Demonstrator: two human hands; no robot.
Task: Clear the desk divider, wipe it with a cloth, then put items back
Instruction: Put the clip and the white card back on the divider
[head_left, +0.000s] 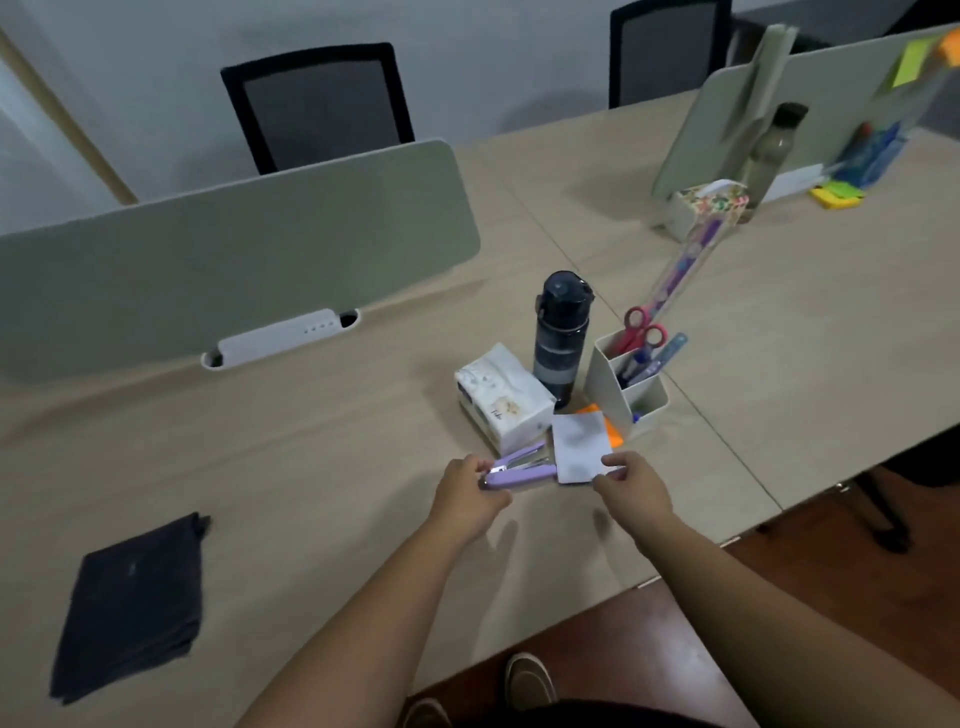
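Note:
The grey-green desk divider (234, 249) stands bare across the left of the desk. A dark folded cloth (132, 605) lies flat at the near left. My left hand (470, 493) grips the near end of a purple stapler (519, 467) that rests on the desk. My right hand (631, 483) pinches the corner of a white card (579, 447), which lies over an orange pad (613, 431). Just behind stand a tissue pack (501, 397), a dark water bottle (561, 338) and a white pen holder (626, 389) with red scissors.
A white power strip (280, 338) sits in the slot under the divider. A second divider (810, 104) at the far right carries sticky notes, with a bottle, a floral box and pens beside it. Two black chairs stand behind the desk. My shoes show below the near edge.

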